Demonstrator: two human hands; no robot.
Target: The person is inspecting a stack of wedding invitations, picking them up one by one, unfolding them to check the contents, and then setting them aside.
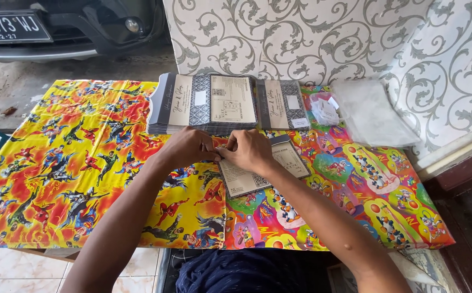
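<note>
Paper cards with grey patterned borders lie stacked in a row (228, 103) along the far edge of our table (57, 179), within easy reach, beside clear plastic sleeves (369, 111) near the wall. We pinch the top edge of one card (263, 168) between both sets of fingertips, our left hand (190, 146) and right hand (249, 149) meeting at its corner, seemingly to hold it steady. It rests flat on the bright cartoon-printed cover, just before the stacks.
</note>
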